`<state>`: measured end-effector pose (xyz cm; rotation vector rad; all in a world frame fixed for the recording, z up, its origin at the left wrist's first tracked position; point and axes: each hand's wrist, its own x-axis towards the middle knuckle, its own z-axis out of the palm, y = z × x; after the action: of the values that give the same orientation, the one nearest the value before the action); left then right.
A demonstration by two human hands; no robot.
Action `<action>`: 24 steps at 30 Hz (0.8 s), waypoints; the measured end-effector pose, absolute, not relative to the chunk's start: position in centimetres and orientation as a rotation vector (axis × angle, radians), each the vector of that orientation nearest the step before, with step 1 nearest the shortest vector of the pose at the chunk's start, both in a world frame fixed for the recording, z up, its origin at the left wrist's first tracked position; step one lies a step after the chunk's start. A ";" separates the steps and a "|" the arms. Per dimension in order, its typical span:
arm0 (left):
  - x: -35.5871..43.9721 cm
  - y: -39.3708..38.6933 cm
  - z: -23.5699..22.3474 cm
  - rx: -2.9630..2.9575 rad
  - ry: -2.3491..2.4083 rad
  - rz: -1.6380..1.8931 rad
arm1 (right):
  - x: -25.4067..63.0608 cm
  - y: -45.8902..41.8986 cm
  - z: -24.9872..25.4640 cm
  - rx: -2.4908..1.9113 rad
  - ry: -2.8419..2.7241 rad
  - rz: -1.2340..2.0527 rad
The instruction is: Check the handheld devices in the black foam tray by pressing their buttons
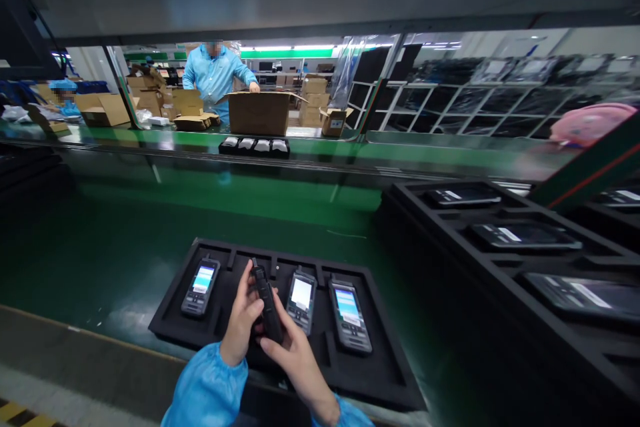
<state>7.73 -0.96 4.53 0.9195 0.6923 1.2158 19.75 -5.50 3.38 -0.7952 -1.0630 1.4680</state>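
A black foam tray lies on the green belt in front of me. It holds three black handsets with lit screens: one at the left, one at the middle and one at the right. A fourth black handset is lifted out and turned on its edge above the tray's second slot. My left hand grips it from the left. My right hand holds it from below and from the right. Both my sleeves are light blue.
A stack of black foam trays with flat dark devices stands at the right. A small tray of white-wrapped items sits on the far belt. Beyond it a person in a blue coat handles a cardboard box; more boxes and racks stand behind.
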 end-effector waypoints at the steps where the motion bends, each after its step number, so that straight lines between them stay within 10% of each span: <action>1: 7.6 -1.0 4.4 0.954 0.656 1.207 | 19.8 -5.5 3.3 -0.797 -1.069 1.441; 24: 7.5 -1.1 4.2 1.159 0.534 1.171 | 19.9 -5.8 3.6 -0.888 -1.010 1.316</action>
<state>7.54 -1.10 4.17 1.1586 0.5344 1.1707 19.85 -5.83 3.63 -0.8876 -1.0096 1.3163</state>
